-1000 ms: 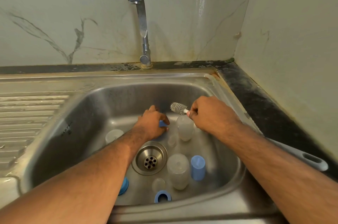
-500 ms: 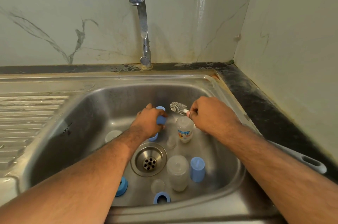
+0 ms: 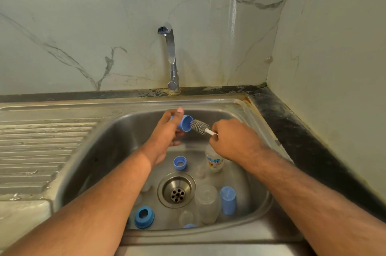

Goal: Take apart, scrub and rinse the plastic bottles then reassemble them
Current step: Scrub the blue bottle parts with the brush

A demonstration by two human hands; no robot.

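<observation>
Above the drain (image 3: 176, 189), toward the tap side of the sink (image 3: 117, 130), the left hand (image 3: 167, 128) grips a blue cap (image 3: 184, 123) with its open mouth turned to the right. The right hand (image 3: 230, 140) is clenched round the white stem of a grey bottle brush (image 3: 199, 125), whose bristled head sits at the cap's mouth, just entering it.

Taking apart looks finished: every piece lies separate in the basin. Just beyond the drain on the tap side lies a blue collar ring (image 3: 180, 162), and to the right of it, partly under the right hand, a printed bottle (image 3: 213, 162) with a small clear teat (image 3: 201, 171) beside it. Right of the drain a clear bottle (image 3: 206, 203) lies next to a second blue cap (image 3: 228, 200). On the near side of the drain rest another clear piece (image 3: 186, 217) and a darker blue collar ring (image 3: 144, 216) to its left; a further blue piece (image 3: 189, 225) peeks over the near rim.

Scrubbing seems to be at an early stage, with this cap the piece in hand. I cannot tell which of the pieces in the basin have been brushed. The tap (image 3: 170, 55) shows no running water, so rinsing appears yet to come, and no part is screwed back together.
</observation>
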